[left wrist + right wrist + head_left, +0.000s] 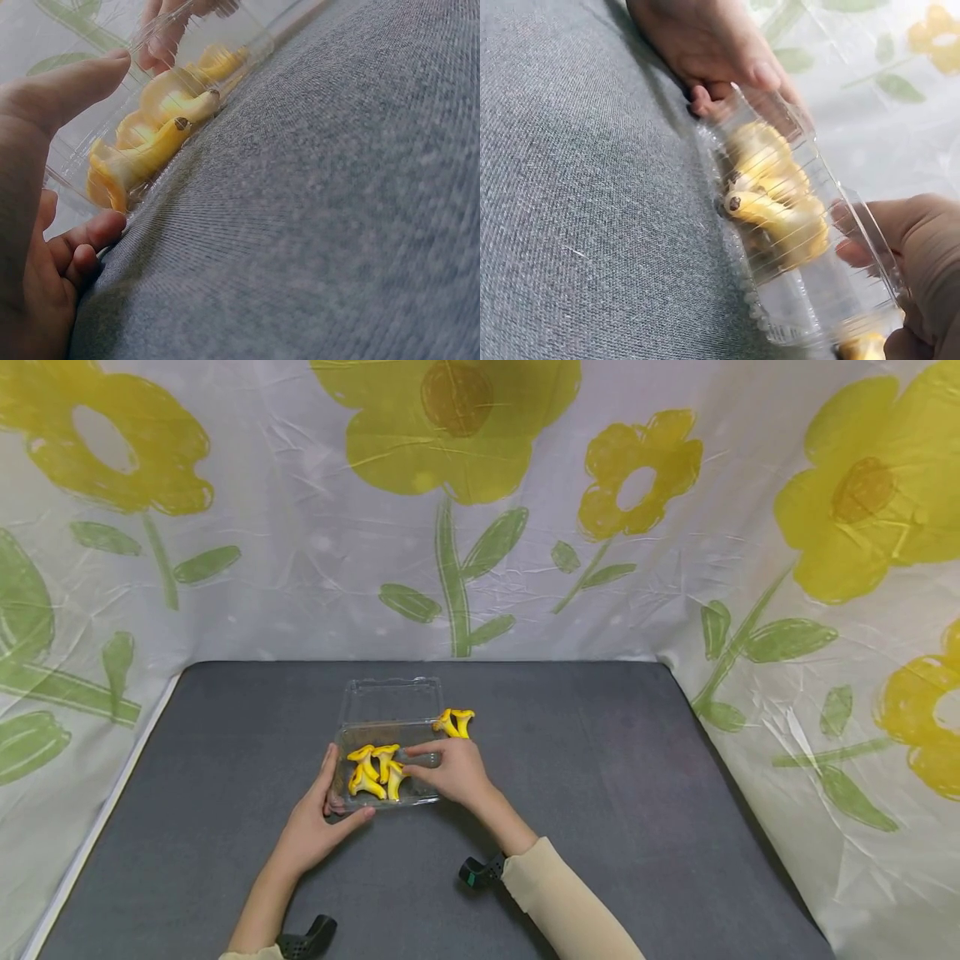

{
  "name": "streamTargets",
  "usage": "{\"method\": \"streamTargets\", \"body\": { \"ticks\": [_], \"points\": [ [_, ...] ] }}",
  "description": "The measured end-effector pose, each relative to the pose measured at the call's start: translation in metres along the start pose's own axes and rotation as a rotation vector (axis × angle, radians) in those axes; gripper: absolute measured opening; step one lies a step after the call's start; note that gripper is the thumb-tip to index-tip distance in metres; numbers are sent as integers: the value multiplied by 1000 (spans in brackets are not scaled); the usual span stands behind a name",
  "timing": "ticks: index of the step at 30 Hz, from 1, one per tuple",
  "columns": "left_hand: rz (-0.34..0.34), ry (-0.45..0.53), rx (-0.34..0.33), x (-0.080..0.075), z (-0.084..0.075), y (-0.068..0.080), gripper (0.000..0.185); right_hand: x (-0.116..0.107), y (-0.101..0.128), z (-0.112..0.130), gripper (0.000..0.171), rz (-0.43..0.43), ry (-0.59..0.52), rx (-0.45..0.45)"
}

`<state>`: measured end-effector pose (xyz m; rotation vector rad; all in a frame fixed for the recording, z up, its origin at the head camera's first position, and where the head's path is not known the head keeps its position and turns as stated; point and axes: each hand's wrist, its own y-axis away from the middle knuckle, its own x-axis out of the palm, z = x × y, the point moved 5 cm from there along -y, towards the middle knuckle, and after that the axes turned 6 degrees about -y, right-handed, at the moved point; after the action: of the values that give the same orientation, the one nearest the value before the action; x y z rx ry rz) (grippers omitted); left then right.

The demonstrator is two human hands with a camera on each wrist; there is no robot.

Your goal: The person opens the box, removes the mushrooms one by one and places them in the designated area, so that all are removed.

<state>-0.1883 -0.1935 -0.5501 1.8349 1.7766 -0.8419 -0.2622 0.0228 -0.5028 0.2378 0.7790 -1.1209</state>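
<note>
A clear plastic clamshell box (420,793) sits mid-table with its lid (390,697) folded open behind it. Several yellow toy mushrooms (375,768) lie inside. My left hand (337,797) holds the box's front left corner, thumb along the front wall and fingers on the left side. My right hand (438,764) grips the right wall, with fingers reaching over the rim into the box. The left wrist view shows my left hand (45,187) against the box (187,45) and the mushrooms (150,142). The right wrist view shows my right hand (922,255), the box (802,300) and the mushrooms (780,210).
One more pair of yellow mushrooms (453,722) lies on the grey mat (600,777) just outside the box's far right corner. A white sheet printed with yellow flowers (480,527) walls in the back and both sides.
</note>
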Motion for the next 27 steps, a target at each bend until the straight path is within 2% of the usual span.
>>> {"method": "streamTargets", "body": {
  "ticks": [7, 17, 27],
  "points": [
    [-13, 11, 10, -1, -1, 1, 111, 1, -1, 8, 28, 45, 180, -1],
    [-7, 3, -7, -1, -2, 1, 111, 2, -3, 16, 20, 84, 334, -3],
    [-7, 1, -1, -1, -2, 0, 112, 4, -3, 19, 16, 50, 406, 23]
  ]
}}
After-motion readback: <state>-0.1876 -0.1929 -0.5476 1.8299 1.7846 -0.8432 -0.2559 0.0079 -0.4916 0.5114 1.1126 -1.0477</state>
